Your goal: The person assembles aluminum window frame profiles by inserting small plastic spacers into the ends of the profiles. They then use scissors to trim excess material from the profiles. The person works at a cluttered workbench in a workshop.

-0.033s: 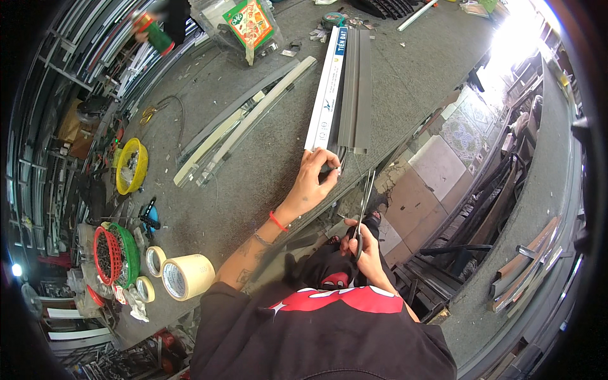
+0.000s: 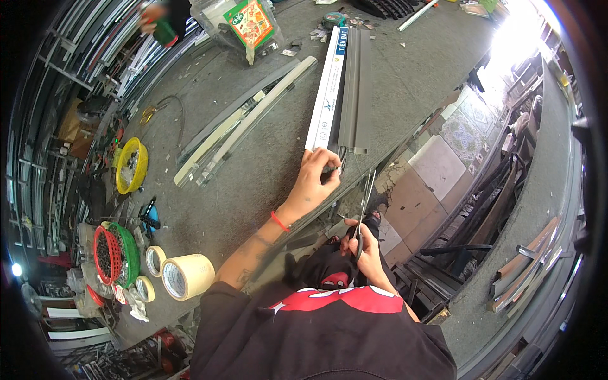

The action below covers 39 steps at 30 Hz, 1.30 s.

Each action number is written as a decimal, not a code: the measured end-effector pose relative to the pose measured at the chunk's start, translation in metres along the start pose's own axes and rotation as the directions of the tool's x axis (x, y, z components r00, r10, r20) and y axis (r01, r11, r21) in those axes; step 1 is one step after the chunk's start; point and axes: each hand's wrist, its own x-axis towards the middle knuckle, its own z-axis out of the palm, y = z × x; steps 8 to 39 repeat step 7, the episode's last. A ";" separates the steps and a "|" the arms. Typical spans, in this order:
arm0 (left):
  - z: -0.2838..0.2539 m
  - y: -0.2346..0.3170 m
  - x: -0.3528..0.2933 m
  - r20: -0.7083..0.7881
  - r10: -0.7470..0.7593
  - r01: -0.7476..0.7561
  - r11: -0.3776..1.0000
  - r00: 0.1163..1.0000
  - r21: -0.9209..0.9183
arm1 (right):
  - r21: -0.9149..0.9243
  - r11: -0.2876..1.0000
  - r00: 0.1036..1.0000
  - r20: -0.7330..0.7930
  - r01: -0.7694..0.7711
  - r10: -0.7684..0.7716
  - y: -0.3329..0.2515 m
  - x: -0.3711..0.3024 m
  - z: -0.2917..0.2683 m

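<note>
A long white-faced profile [image 2: 324, 95] with printing on it lies on the dark bench beside a grey-brown ribbed metal profile [image 2: 356, 88]. My left hand [image 2: 316, 174] is at their near ends, its thumb and fingers closed in a pinch. Something small and dark shows inside that pinch, too hidden to name. Off the bench's edge, in front of my body, my right hand [image 2: 364, 246] grips a pair of scissors [image 2: 364, 206] by the black handle. The narrow blades point away from me, nearly together, to the right of the profile ends.
Pale strips [image 2: 247, 120] lie left of the profiles. Tape rolls [image 2: 188, 277], a red basket [image 2: 107, 255], a green basket [image 2: 126, 256] and a yellow basket [image 2: 132, 166] line the bench's left side. A plastic bag [image 2: 244, 28] sits far back. Another person's hand [image 2: 152, 14] holds a can [image 2: 166, 33].
The other person's hand and can have shifted slightly to the right and away. My own hands, the scissors and the profiles hold nearly the same places.
</note>
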 end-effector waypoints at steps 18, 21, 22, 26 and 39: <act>0.016 0.000 -0.005 -0.074 0.057 -0.031 0.947 0.996 0.320 | -0.002 1.000 1.000 0.004 0.000 0.000 0.001 0.002 0.001; 0.016 0.000 -0.005 -0.074 0.057 -0.031 0.947 0.996 0.320 | -0.002 1.000 1.000 0.004 0.000 0.000 0.001 0.002 0.001; 0.016 0.000 -0.005 -0.074 0.057 -0.031 0.947 0.996 0.320 | -0.002 1.000 1.000 0.004 0.000 0.000 0.001 0.002 0.001; 0.016 0.000 -0.005 -0.074 0.057 -0.031 0.947 0.996 0.320 | -0.002 1.000 1.000 0.004 0.000 0.000 0.001 0.002 0.001; 0.016 0.000 -0.005 -0.074 0.057 -0.031 0.947 0.996 0.320 | -0.002 1.000 1.000 0.004 0.000 0.000 0.001 0.002 0.001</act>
